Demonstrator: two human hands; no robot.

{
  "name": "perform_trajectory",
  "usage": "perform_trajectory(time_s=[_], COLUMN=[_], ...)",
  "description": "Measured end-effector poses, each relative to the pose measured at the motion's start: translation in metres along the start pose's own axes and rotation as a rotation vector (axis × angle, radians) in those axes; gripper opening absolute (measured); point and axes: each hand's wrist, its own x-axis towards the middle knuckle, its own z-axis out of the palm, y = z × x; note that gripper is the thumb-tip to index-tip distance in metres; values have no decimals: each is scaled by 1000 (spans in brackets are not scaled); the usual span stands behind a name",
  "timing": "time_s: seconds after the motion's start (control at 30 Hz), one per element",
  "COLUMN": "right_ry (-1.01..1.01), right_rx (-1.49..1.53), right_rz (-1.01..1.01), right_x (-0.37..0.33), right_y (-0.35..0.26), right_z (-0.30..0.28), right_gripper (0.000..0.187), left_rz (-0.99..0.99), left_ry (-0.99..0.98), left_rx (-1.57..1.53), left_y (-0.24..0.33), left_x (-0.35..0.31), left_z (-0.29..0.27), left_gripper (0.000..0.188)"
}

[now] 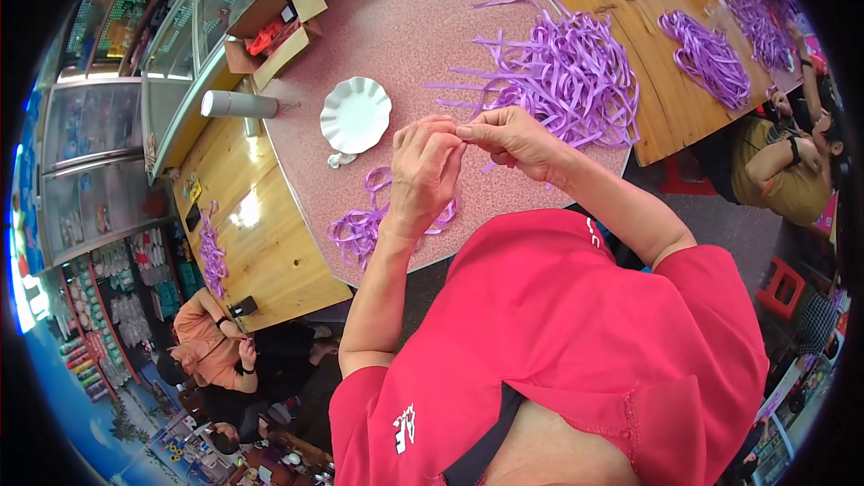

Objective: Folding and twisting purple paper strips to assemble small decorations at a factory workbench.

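My left hand [423, 171] and my right hand [522, 142] meet above the pink speckled table, fingertips pinched close together. Whatever lies between the fingertips is too small or hidden to make out. A large heap of purple ribbons [567, 72] spreads beyond my right hand, with several loose ends pointing left. Beneath and beside my left wrist lies a smaller bunch of purple ribbons [358, 232], partly covered by the forearm. To the left of my hands sits a white scalloped plate [355, 115], and a crumpled white scrap [340, 160] touches its near edge.
An open cardboard box [286, 58] with red contents and a grey cylinder [241, 105] stand at the far left. Wooden tables [256, 225] adjoin both sides; more purple ribbon bundles [711, 58] lie on them. One person [211, 342] sits at left, another [783, 162] at right.
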Motion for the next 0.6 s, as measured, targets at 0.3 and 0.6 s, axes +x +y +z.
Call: perform_trajectory(time_s=[0.3,0.6], right_ry=[5,24], right_rx=[119,-160], right_rz=[-158,-527], right_x=[-4,-1], right_y=[-7,-11], right_z=[30,31], right_gripper=[12,7], left_rz=[-585,-795], left_ry=[337,415], left_rx=[-986,-1590], left_y=[13,11], left_x=[-18,-11], left_z=[26,8], left_gripper=[5,6])
